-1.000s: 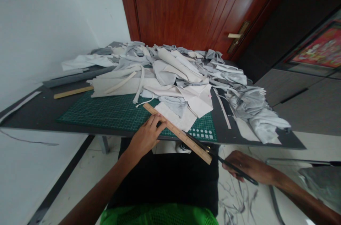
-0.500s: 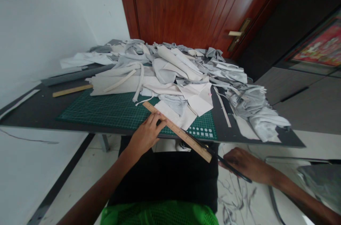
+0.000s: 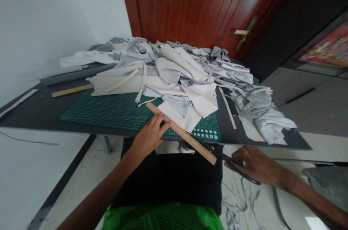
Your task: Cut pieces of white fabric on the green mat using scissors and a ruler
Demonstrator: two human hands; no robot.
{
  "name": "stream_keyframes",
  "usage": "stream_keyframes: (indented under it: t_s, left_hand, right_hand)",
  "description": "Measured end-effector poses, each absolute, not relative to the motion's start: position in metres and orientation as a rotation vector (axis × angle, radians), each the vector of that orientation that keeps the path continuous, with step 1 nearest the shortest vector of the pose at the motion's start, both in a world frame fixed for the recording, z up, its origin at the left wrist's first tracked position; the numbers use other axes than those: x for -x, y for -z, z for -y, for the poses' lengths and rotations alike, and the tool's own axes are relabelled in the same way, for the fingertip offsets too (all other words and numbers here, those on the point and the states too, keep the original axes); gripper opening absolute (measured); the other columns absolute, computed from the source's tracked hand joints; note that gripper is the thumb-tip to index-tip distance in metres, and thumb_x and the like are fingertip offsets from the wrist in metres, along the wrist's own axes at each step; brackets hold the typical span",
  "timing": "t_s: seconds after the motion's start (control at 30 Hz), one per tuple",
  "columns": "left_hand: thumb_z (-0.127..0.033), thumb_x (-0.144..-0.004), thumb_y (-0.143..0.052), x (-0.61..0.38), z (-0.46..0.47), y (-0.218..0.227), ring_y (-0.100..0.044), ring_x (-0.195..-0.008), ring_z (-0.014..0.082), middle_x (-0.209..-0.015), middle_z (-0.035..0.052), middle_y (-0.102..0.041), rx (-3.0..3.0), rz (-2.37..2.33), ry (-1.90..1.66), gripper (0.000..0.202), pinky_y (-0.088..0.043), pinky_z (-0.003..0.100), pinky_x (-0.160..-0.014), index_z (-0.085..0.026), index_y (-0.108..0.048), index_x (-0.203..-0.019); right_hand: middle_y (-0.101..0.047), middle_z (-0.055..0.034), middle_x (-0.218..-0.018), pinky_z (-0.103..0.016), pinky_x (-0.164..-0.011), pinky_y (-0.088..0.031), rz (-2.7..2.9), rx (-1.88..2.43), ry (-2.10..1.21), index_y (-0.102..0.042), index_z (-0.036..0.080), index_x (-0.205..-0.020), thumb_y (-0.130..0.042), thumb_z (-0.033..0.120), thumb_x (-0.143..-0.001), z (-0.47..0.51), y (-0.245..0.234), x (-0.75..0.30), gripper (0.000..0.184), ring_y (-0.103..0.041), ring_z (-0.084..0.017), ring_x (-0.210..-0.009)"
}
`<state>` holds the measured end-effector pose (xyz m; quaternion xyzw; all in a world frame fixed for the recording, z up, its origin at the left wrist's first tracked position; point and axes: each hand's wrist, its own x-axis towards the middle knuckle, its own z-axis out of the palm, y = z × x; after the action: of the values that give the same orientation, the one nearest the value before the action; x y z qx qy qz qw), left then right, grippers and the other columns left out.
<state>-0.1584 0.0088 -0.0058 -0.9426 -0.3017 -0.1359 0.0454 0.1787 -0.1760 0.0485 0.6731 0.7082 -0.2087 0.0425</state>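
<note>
My left hand (image 3: 151,135) pinches a wooden ruler (image 3: 186,136) between thumb and fingers near its far end. The ruler slants across the front of the table, and its near end sticks out past the edge. Under and beside it lies a pale piece of cloth (image 3: 193,118) on a green cutting mat (image 3: 114,114). Past the table's front edge, my right hand (image 3: 254,164) is closed around the handles of black scissors (image 3: 227,158). Their blades point toward the cloth and pass beside the ruler, which partly hides them; whether they touch the cloth I cannot tell.
Grey and white cloth scraps (image 3: 179,66) are heaped along the back, with another pile (image 3: 255,103) at the right. A second wooden strip (image 3: 72,91) lies at the left. A door (image 3: 185,5) stands behind the table (image 3: 32,114). Thin offcuts (image 3: 239,201) litter the floor.
My right hand has shifted slightly right with the scissors, and a gap by their handle now shows. My left hand and the ruler have stayed almost still.
</note>
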Motion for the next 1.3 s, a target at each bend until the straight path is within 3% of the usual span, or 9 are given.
stream_keyframes:
  t_s: [0.57, 0.9, 1.1, 1.3]
  left_hand:
    - [-0.009, -0.071, -0.084, 0.158, -0.010, 0.006, -0.045, -0.142, 0.0370, -0.142, 0.0170, -0.050, 2.889, 0.919, 0.417, 0.075, -0.048, 0.050, -0.114, -0.021, -0.049, -0.137]
    - [-0.008, -0.072, -0.083, 0.157, -0.009, 0.004, -0.045, -0.143, 0.0384, -0.144, 0.0182, -0.050, 2.902, 0.914, 0.443, 0.072, -0.050, 0.051, -0.112, -0.020, -0.051, -0.135]
    - [-0.009, -0.072, -0.082, 0.158, -0.009, 0.004, -0.044, -0.144, 0.0381, -0.147, 0.0171, -0.049, 2.925, 0.926, 0.477, 0.072, -0.050, 0.052, -0.112, -0.023, -0.051, -0.136]
    - [-0.009, -0.072, -0.083, 0.158, -0.009, 0.004, -0.044, -0.143, 0.0380, -0.144, 0.0181, -0.050, 2.912, 0.917, 0.440, 0.072, -0.050, 0.051, -0.113, -0.020, -0.051, -0.136]
  right_hand:
    - [-0.061, -0.0046, -0.064, -0.033, -0.070, -0.048, -2.176, -2.017, 0.947, -0.064, 0.022, -0.066, -0.033, 0.080, -0.094, 0.172, -0.050, -0.180, 0.072, -0.058, -0.020, -0.067]
    - [-0.069, -0.0089, -0.067, -0.034, -0.067, -0.043, -2.192, -1.967, 0.629, -0.064, 0.021, -0.065, -0.031, 0.063, -0.103, 0.174, -0.044, -0.171, 0.066, -0.066, -0.023, -0.069]
    - [-0.068, -0.0094, -0.060, -0.034, -0.061, -0.035, -2.137, -1.983, 0.406, -0.065, 0.021, -0.063, -0.038, 0.060, -0.102, 0.177, -0.044, -0.168, 0.062, -0.067, -0.024, -0.063]
    - [-0.069, -0.0100, -0.062, -0.035, -0.063, -0.037, -2.170, -1.983, 0.329, -0.065, 0.021, -0.063, -0.040, 0.056, -0.102, 0.179, -0.043, -0.172, 0.058, -0.066, -0.024, -0.063]
